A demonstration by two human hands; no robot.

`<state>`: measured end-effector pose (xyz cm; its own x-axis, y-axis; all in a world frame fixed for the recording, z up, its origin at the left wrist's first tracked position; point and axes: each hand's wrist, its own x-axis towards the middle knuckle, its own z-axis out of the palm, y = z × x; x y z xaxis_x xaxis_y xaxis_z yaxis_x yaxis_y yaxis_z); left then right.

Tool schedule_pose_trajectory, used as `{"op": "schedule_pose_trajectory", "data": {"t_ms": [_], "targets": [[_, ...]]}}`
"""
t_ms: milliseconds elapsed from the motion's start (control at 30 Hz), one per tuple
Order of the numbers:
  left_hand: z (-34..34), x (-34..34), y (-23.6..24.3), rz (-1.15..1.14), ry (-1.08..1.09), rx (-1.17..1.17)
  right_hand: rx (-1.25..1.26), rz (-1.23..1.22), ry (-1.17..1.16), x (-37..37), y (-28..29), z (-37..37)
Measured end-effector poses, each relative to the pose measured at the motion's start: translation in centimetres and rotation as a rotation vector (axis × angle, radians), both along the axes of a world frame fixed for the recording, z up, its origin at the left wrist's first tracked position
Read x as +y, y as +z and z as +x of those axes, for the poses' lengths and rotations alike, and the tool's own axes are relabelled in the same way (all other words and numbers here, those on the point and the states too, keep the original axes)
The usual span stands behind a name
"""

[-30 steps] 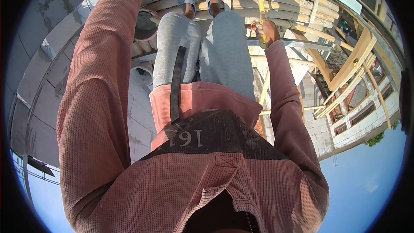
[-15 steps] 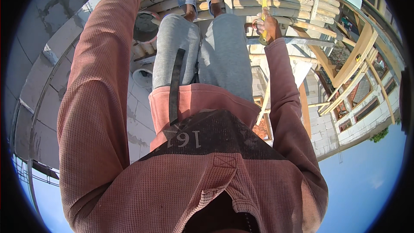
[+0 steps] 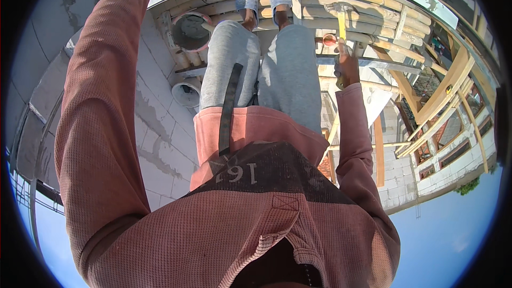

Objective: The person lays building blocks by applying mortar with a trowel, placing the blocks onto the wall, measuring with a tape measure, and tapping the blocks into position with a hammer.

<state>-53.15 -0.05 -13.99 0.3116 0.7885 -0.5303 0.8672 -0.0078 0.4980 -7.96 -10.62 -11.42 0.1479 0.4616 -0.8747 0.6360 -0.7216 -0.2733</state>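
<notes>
My right hand [image 3: 348,68] is closed around the yellow handle of a hammer [image 3: 342,25]. The hammer's metal head points away from me, over the bamboo poles [image 3: 320,13] to the right of my feet. Just beyond the hand, a small round orange-red object [image 3: 329,39] shows; I cannot make out its kind. My left arm [image 3: 104,74] reaches forward and runs out at the top left, so the left hand is out of sight.
I stand in sandals [image 3: 247,3] on the bamboo poles. A round bucket [image 3: 205,47] with grey contents and a smaller pale bucket [image 3: 198,88] sit left of my legs. Block wall [image 3: 154,122] fills the left side. Wooden frames [image 3: 440,101] and thin poles lie lower down at right.
My right hand has drawn back toward my body with the hammer, uncovering the orange-red object. The whole view has shifted slightly. My left arm stays stretched out of sight.
</notes>
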Motion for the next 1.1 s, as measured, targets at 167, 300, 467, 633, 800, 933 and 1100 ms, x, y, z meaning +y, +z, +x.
{"op": "schedule_pose_trajectory", "data": {"t_ms": [167,300,467,633,800,933,1100], "targets": [[-5.7,-4.1,4.3,0.330,0.597,-0.239,0.044,0.190,0.441,1.3,11.8,2.4],[-7.0,-14.6,6.1,0.861,1.740,-0.659,0.194,0.149,0.290,5.3,17.9,1.6],[0.9,-25.1,2.7,0.193,2.572,-0.788,0.181,0.731,0.898,11.5,17.4,-6.7],[4.9,-23.6,-3.1,0.118,2.469,-0.917,0.217,0.626,1.028,16.5,16.1,-18.3],[1.9,-19.9,-6.7,0.332,2.317,-1.114,0.366,0.689,1.360,17.3,14.4,-29.5],[0.4,-18.4,-9.2,0.139,2.196,-0.900,0.557,0.762,1.442,14.9,10.7,-36.5],[0.5,-18.5,-10.0,0.305,2.203,-0.892,0.615,0.818,1.628,11.0,5.8,-41.2]]}}
